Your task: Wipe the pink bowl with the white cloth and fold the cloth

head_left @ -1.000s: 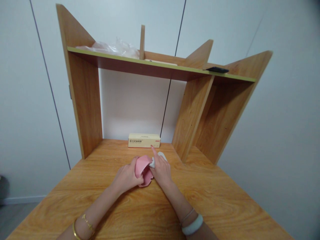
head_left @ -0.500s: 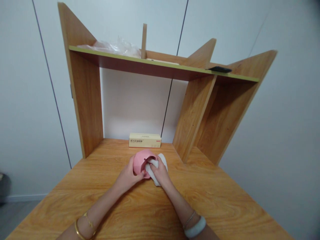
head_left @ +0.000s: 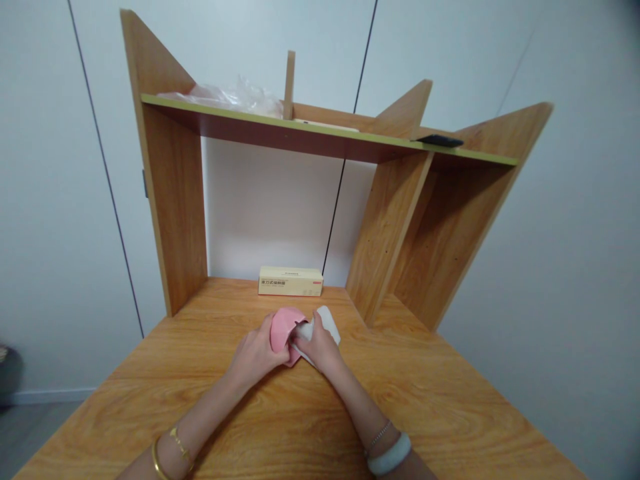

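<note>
Your left hand is gripping the bowl, tipping it on edge on the table, mid-table in front of the box. It is showing narrower than half a second ago, so you are turning it. The cloth is pressing against the bowl's right side, and your right hand is clenching around the cloth, its forefinger no longer pointing up as it was a second ago
</note>
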`<action>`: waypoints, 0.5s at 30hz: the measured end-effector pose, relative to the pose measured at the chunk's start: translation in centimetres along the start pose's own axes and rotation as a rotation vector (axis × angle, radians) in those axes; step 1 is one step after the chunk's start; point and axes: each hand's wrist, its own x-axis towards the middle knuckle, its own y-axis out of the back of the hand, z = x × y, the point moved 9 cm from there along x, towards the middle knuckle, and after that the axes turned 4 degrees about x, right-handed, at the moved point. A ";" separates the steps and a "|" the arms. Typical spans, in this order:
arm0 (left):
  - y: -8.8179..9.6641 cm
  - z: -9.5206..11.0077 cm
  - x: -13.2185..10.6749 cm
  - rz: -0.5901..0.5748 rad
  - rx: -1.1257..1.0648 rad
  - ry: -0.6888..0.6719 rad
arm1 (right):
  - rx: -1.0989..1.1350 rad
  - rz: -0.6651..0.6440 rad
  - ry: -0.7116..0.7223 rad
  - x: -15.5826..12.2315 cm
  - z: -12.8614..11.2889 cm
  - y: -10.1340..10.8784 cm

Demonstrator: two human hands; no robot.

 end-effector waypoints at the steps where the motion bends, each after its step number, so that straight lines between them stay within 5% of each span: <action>1: 0.1 0.1 0.0 0.002 0.009 -0.012 | 0.011 -0.014 -0.005 0.1 0.1 -0.2; 4: 0.2 0.5 0.0 0.004 0.045 -0.051 | -0.045 0.064 0.066 0.1 -0.6 0.8; 10: 0.4 0.9 -0.2 -0.033 0.097 -0.109 | -0.194 0.203 0.444 -1.5 -4.7 3.1; 15: 0.7 1.2 -0.4 -0.027 0.067 -0.140 | -0.149 0.157 0.336 -0.9 -3.4 2.8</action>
